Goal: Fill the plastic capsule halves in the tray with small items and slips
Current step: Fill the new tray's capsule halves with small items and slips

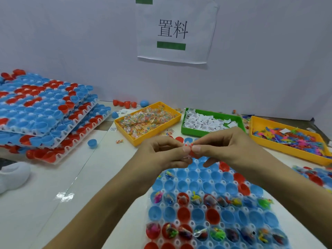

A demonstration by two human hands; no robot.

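- Left hand (pixel 161 153), right hand (pixel 221 146): fingertips of both pinching one small red-and-clear packet (pixel 190 152), above the tray's 12 o'clock end.
- White plastic tray of blue and red capsule halves (pixel 213 209): 6 o'clock rows partly filled.

Bench (pixel 53 186): white, glossy. Wall behind it: pale grey-blue, bearing a white sheet (pixel 175 31) with black characters and a green bar.

Tray (pixel 206 205) nearest the viewer: white, holding capsule halves (pixel 197 186) mostly blue with some red; several contain multicoloured items, including bright green and pink.

Stacked trays (pixel 45 114) left of the yellow bin: white, with blue and red halves in mixed patches.

Yellow bin (pixel 147 121): clear packets speckled in many colours. Green bin (pixel 212 123), right of it: white slips with black print. Second yellow bin (pixel 289 139), farther right: pink, blue, orange and green pieces.

The hands (pixel 190 151) pinch something red.
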